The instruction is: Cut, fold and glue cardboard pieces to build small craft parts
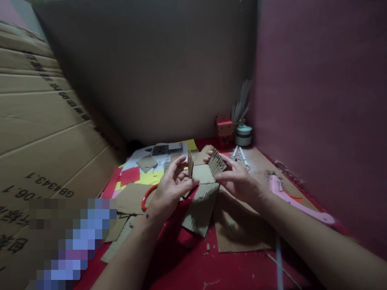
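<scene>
Between my hands is a folded cardboard piece (204, 174) with a flat square middle and several flaps. My left hand (173, 183) grips its left flap, which stands upright. On the other side, my right hand (234, 177) holds the right flap, tilted up with its corrugated ribs showing. The near flap (199, 209) hangs down toward me, ribbed side up, and the far flap lies back beyond the middle. Red-handled scissors (146, 198) show one loop beside my left wrist; my forearm hides part of them. Under my right hand lies a flat brown cardboard sheet (242, 227).
A large printed cardboard panel (45, 133) rises on the left, a pink wall (320, 100) on the right. A pink glue gun (302, 201) lies right of my right forearm. White markers (242, 155), a small red box figure (224, 133) and a mint jar (243, 135) are behind.
</scene>
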{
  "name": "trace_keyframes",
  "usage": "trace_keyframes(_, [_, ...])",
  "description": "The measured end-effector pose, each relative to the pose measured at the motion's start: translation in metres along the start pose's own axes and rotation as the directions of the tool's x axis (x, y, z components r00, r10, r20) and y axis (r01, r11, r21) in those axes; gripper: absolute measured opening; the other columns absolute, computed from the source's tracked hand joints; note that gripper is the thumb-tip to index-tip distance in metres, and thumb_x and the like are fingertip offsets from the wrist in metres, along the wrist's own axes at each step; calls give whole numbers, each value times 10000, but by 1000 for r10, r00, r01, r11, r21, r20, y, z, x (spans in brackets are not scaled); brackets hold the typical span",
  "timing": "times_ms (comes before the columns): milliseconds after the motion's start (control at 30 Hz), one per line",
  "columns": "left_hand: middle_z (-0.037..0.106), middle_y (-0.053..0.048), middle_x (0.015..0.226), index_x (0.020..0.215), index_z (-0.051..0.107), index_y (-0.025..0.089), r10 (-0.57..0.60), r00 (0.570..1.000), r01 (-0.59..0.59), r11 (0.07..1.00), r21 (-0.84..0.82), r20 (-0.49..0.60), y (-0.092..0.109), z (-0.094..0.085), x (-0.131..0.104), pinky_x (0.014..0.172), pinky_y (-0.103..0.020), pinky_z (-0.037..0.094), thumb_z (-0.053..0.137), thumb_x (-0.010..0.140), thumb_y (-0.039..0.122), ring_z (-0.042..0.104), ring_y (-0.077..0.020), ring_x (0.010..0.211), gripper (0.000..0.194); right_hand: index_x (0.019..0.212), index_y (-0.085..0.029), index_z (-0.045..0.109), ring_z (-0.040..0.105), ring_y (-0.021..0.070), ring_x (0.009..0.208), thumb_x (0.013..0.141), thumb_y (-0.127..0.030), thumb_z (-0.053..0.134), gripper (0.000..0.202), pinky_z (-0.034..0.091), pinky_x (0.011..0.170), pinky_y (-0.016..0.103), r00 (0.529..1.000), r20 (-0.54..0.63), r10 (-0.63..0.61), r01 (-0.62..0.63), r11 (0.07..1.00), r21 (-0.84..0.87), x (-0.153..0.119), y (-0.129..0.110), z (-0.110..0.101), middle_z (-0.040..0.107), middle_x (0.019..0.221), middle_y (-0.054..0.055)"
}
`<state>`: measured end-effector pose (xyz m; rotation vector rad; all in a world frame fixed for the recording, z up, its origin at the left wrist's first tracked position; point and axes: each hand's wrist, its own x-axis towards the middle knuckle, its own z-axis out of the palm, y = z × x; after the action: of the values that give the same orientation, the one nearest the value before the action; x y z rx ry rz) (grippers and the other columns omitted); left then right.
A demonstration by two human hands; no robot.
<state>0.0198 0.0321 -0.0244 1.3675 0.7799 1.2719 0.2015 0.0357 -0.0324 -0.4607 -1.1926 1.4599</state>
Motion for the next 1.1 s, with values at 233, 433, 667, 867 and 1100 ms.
trace_keyframes(233, [398,-100,1352,1256,370,238,166,986,-166,986,0,21,-6,3,0,926,-306,457,691,688,147,491,-210,1147,659,1183,-251,493,497,235,1113,552,-103,668,671,416,928,381,992,54,-112,113,993,-23,-1,-3,1,497,1262,54])
trace_keyframes(433, [409,-77,1336,1221,366,261,187,982,-187,978,89,15,-8,6,-2,895,-288,467,689,673,122,505,-200,1127,650,1072,-226,581,600,198,946,680,-158,623,401,456,871,373,999,-13,-50,51,998,40,-1,-3,7,654,1003,37])
trace_keyframes(667, [368,-70,1291,1050,516,242,339,924,-382,814,438,175,-16,6,-6,991,-392,386,620,705,68,385,-249,1232,400,881,-176,632,619,222,914,681,-208,658,204,499,788,375,985,-174,-12,45,981,188,8,9,1,690,881,47])
trace_keyframes(867, [432,-71,1203,917,672,257,390,849,-528,609,592,357,-9,4,-9,928,-369,427,492,777,54,456,-220,1129,305,867,-189,598,632,229,878,601,-141,695,287,511,760,383,965,-261,36,44,954,297,10,6,-1,699,825,28])
trace_keyframes(1100, [582,-68,987,886,721,241,216,916,-375,758,534,337,-10,3,-11,825,-336,460,454,790,95,561,-188,933,319,894,-200,570,642,223,841,613,-161,688,306,517,725,382,958,-281,59,29,954,298,8,6,1,697,806,19])
